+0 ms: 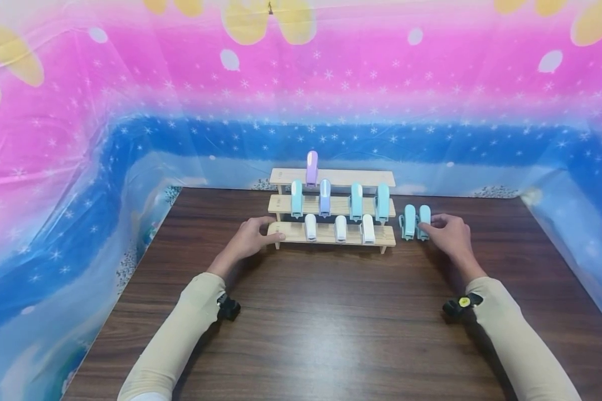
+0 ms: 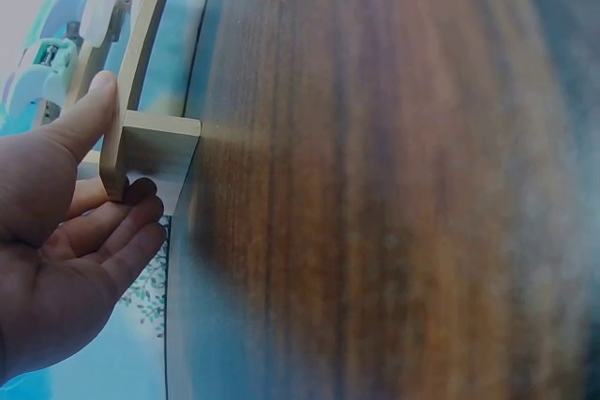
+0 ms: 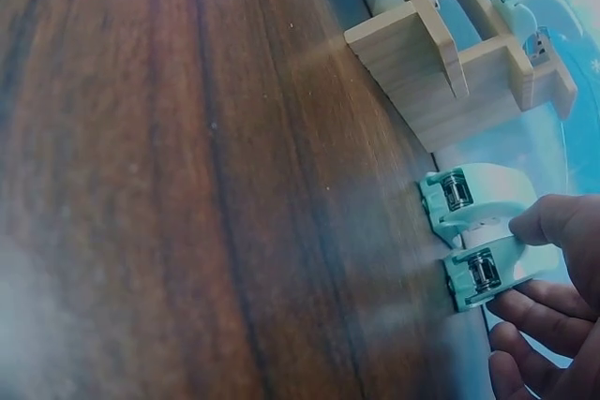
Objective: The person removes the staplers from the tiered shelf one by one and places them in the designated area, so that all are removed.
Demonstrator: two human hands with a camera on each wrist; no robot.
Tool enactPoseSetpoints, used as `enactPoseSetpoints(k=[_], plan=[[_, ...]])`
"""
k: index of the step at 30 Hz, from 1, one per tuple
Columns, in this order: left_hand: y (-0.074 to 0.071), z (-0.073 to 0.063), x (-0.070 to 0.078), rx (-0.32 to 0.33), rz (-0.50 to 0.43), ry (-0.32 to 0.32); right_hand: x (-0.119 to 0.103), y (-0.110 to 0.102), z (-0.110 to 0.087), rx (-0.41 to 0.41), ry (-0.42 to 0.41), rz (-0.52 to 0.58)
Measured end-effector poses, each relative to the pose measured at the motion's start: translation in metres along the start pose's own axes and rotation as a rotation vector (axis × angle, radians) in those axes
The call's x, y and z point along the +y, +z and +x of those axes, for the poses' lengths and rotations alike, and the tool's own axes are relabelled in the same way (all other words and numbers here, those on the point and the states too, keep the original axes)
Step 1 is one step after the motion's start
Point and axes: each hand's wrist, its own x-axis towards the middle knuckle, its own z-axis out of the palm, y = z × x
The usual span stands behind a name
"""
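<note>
My left hand grips the left end of the lowest step of a three-step wooden rack, thumb on top and fingers curled beneath, as the left wrist view shows. At the right, my right hand pinches a teal hole punch between thumb and fingers. Another teal hole punch stands close beside it, nearer the rack, both on the table. On the rack, a purple punch occupies the top step. Teal punches and a lavender-blue punch line the middle one. White punches stand along the bottom step.
The rack stands near the back edge of a dark wood-grain table. Behind and beside the table hangs a pink and blue printed cloth. Each wrist wears a black strapped camera over a pale sleeve.
</note>
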Motion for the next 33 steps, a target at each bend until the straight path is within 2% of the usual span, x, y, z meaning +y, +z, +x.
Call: enactPoseSetpoints(k=[11, 17, 27, 33], plan=[[0.000, -0.001, -0.001, -0.003, -0.010, -0.009, 0.001, 0.000, -0.002, -0.020, 0.006, -0.003], [0.000, 0.001, -0.001, 0.000, -0.003, -0.011, -0.002, -0.008, -0.001, -0.002, 0.003, 0.026], [-0.001, 0.003, -0.001, 0.002, 0.002, -0.018, -0.025, -0.028, 0.006, 0.002, -0.019, 0.040], [-0.001, 0.003, 0.000, 0.005, -0.005, -0.009, -0.041, -0.034, 0.012, 0.014, -0.084, -0.003]])
